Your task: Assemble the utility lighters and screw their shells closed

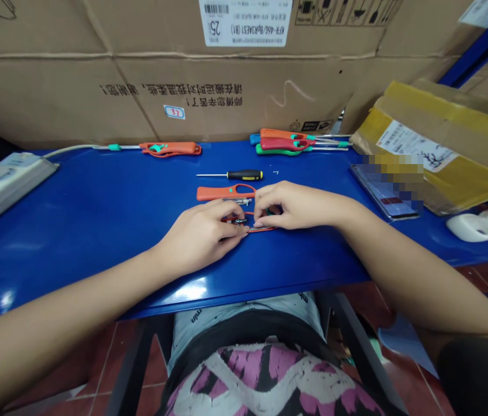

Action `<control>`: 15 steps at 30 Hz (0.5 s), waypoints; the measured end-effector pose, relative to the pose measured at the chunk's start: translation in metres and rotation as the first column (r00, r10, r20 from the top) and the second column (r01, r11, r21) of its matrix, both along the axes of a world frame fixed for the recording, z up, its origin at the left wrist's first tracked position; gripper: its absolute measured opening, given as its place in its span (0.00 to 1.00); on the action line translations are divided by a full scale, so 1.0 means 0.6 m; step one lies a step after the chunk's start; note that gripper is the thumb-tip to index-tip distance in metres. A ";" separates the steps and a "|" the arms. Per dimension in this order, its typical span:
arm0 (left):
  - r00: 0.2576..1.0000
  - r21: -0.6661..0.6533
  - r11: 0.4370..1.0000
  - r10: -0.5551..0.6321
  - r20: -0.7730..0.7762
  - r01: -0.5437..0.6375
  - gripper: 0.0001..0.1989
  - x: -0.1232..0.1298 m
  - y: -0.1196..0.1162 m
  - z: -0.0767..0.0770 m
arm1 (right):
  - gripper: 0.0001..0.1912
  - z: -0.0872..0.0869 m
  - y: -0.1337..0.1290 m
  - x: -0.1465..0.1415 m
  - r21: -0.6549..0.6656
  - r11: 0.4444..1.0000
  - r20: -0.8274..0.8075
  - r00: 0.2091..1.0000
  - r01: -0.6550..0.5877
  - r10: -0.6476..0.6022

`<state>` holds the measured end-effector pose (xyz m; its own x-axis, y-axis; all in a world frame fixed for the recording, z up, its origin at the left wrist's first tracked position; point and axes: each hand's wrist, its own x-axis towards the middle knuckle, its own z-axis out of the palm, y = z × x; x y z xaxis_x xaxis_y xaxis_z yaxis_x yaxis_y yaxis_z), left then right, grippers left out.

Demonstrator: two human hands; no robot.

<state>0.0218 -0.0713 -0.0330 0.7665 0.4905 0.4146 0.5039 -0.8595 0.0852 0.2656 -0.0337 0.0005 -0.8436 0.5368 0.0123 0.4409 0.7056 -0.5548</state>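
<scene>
We have an orange lighter shell [262,229] low between our 2 hands, on or just above the blue table [96,214], with small metal parts [239,221] showing by our left fingertips. Our left hand [209,234] has its thumb and fingers drawn close together, pinching the shell's left part. Our right hand [289,205] is curled, its thumb and fingertips at the shell's right part; we cannot tell exactly what they grip, as the fingers hide it. Just beyond lies another orange shell piece [214,193], a slim metal part [244,201] beside it. Farther back, a black and yellow screwdriver [246,174] points left. Behind that, 1 orange lighter [174,149] lies to the left and a pile of 4 lighters [285,141], blue, orange, red and green, to the right. Outward from these, we see a power strip [10,179] at far left, and a phone [384,193] against a taped box [447,138] at right. A big cardboard box [74,86] stands behind everything.
</scene>
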 end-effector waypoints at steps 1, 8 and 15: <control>1.000 0.010 1.000 -0.001 -0.007 0.001 0.12 0.000 0.000 0.001 | 0.05 0.000 0.000 0.000 -0.002 1.000 -0.008 1.000 -0.001 0.001; 0.996 0.076 0.997 0.002 -0.084 0.005 0.15 0.004 -0.008 0.006 | 0.03 -0.008 0.000 -0.008 0.008 0.999 -0.016 0.999 0.036 -0.036; 0.982 0.116 0.993 -0.015 -0.190 0.037 0.17 -0.001 -0.005 0.013 | 0.03 -0.006 -0.004 -0.011 0.005 0.991 0.072 0.988 0.134 -0.134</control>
